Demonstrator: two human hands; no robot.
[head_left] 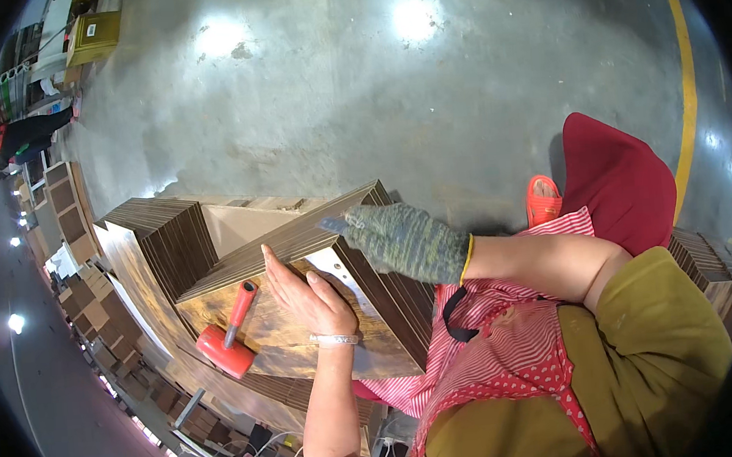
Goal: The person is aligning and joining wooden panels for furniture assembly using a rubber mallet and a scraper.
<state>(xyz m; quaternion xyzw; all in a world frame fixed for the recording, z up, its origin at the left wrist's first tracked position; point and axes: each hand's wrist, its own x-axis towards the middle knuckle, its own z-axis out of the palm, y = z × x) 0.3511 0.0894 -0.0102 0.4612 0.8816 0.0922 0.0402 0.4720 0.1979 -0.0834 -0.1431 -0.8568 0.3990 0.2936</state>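
Note:
My left hand (pixel 312 304), bare with a bracelet at the wrist, lies flat with fingers stretched out on the top wood-grain panel (pixel 284 328) of a stack. My right hand (pixel 409 244) wears a grey-green knitted glove and rests over the stack's far right corner, its fingers reaching along the edge. The thumb and underside of that glove are partly hidden. Left of my left hand, a red-headed mallet (pixel 226 350) with a red handle lies on the panels.
Another stack of dark-edged panels (pixel 176 242) stands at the left. More cartons and boards (pixel 91 307) fill the far left, where a person in dark clothes (pixel 33 137) is. Grey concrete floor (pixel 357 102) stretches ahead. A dark red cloth-covered shape (pixel 617 181) and a red sandal (pixel 543 201) are at the right.

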